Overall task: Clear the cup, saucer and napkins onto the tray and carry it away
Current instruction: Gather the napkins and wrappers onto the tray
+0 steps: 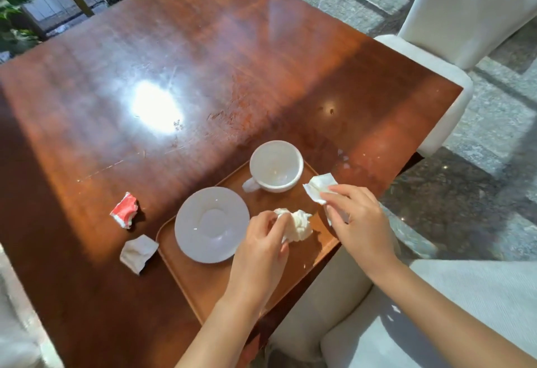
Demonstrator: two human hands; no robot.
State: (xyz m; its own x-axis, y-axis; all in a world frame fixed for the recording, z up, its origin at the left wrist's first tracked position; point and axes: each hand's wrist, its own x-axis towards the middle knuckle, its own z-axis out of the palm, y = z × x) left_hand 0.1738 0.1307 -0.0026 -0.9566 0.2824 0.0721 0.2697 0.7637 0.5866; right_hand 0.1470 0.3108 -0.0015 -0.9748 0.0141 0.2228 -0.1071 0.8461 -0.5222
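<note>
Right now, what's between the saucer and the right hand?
Head view: the crumpled white napkin pinched by the left hand, lying on the tray, sits between the saucer and the right hand.

A glossy reddish-brown wooden table [203, 62] fills most of the frame. Directly on it, at the lower centre, sits a brown tray [186, 277], reaching the table's right edge. Just left of the tray lie a torn red-and-white wrapper [125, 209] and a crumpled white paper scrap [138, 253]
</note>
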